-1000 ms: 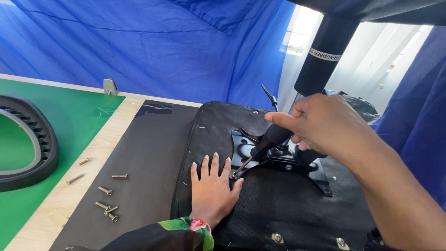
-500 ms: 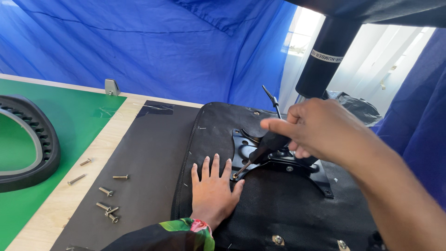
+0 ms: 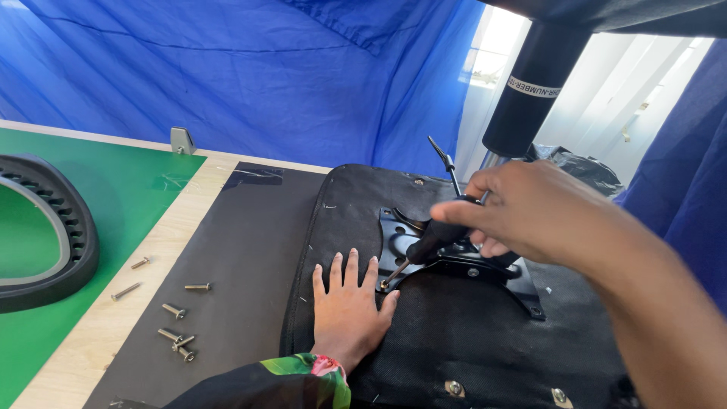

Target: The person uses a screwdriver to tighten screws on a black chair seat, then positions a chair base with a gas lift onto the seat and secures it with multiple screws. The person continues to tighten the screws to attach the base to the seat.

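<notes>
The right hand point(image 3: 522, 212) was clamped around a black-handled screwdriver point(image 3: 428, 244), its tip on a screw at the near-left corner of the metal bracket point(image 3: 454, 254). Beside that corner, the left hand point(image 3: 348, 303) lay flat, fingers spread, on the black seat base point(image 3: 454, 341), gripping nothing.

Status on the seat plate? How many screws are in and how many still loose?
Done: the black metal plate sits on the upturned seat underside. In hand: the right hand holds a screwdriver with its tip on a screw at the plate's front-left corner; the left hand lies flat on the seat beside it. Left: about seven loose screws lie on the bench. Seated count unclear.
</notes>
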